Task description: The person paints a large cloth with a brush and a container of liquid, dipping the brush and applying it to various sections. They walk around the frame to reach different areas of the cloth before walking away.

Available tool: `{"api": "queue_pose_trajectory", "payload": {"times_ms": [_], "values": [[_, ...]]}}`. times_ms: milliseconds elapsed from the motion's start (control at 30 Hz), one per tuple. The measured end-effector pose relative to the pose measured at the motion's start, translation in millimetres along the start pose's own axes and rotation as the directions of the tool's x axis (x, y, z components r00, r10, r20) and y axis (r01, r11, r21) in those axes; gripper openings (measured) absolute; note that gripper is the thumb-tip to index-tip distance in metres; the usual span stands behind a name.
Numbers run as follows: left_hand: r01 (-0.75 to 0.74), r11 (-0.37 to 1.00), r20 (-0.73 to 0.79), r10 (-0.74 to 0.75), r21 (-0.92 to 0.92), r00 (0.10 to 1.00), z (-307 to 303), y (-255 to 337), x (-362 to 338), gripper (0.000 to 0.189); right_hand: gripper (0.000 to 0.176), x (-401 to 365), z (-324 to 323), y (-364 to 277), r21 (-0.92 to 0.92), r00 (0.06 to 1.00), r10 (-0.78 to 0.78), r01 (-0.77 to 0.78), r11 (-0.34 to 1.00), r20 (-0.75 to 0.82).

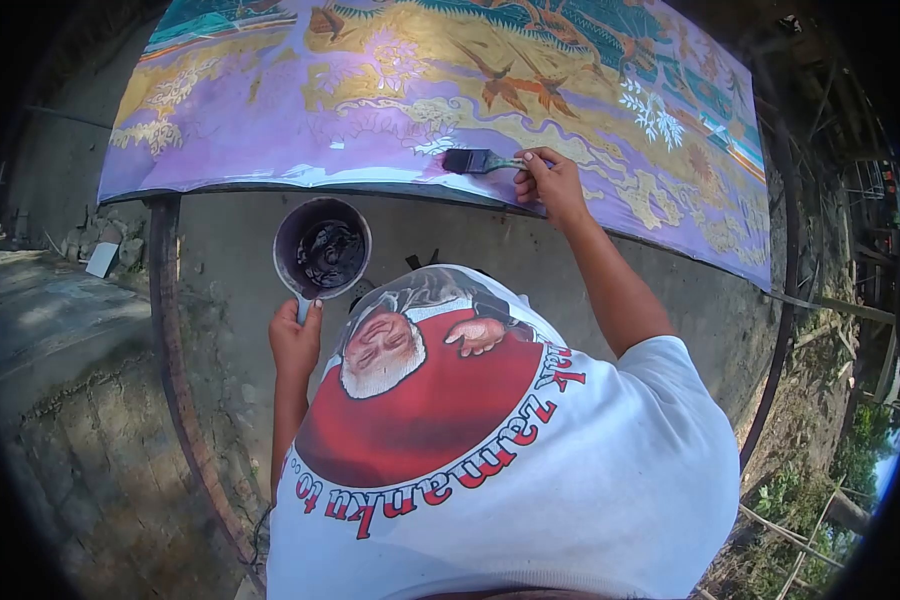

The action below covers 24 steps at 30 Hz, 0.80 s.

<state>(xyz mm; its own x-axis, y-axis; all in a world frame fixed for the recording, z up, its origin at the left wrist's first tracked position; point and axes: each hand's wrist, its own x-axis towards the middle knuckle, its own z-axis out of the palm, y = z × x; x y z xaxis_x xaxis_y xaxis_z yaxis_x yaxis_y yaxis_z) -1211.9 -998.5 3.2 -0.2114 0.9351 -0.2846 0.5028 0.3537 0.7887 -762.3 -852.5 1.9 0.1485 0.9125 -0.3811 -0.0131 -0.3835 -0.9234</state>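
A light, stiff-handled brush was pinched in the closed right hand, bristles on cloth beside it, and a spill-prone, possibly plastic cup was gripped by its stem above the left hand.

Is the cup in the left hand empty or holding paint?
Holding paint: the cup, gripped by its handle in the left hand, shows dark glossy liquid across its bottom. How deep, cannot tell.

On my white T-shirt, red letters run upside down around the red circle, from two o'clock to seven: "…ak zamanku to".
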Motion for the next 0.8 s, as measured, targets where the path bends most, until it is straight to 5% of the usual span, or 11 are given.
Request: {"api": "queue_pose_trajectory", "payload": {"times_ms": [133,333,400,500,667,800], "values": [[0.017,1.0,-0.046,-0.016,0.012,0.999,1.6,-11.0,-0.2,0.041,0.024,27.6,13.5,8.0,0.07,0.996,-0.027,0.033,0.997,-0.083],[-0.022,0.999,-0.045,0.023,0.026,0.999,4.8,-10.6,-0.1,0.04,0.025,23.7,72.3,-10.5,-0.01,0.953,-0.006,0.009,1.0,0.303],[-0.013,1.0,-0.058,0.012,-0.012,0.998,6.4,-7.0,-5.0,0.04,0.026,38.2,33.7,-10.6,-0.03,0.996,-0.016,0.019,0.999,0.089],[0.042,0.998,-0.083,-0.046,-0.054,0.995,8.1,-5.0,-14.7,0.039,0.027,50.3,9.6,-9.2,0.019,1.0,-0.018,0.019,1.0,-0.025],[0.025,1.0,-0.091,-0.024,0.002,0.996,6.8,-4.7,-18.9,0.038,0.029,65.1,125.4,-13.5,0.159,0.971,0.03,-0.07,0.985,0.238],[0.007,0.998,-0.083,-0.002,0.064,0.997,0.3,-3.5,-17.5,0.037,0.026,75.1,181.0,-36.1,0.077,0.885,0.016,-0.058,0.995,0.465]]}}
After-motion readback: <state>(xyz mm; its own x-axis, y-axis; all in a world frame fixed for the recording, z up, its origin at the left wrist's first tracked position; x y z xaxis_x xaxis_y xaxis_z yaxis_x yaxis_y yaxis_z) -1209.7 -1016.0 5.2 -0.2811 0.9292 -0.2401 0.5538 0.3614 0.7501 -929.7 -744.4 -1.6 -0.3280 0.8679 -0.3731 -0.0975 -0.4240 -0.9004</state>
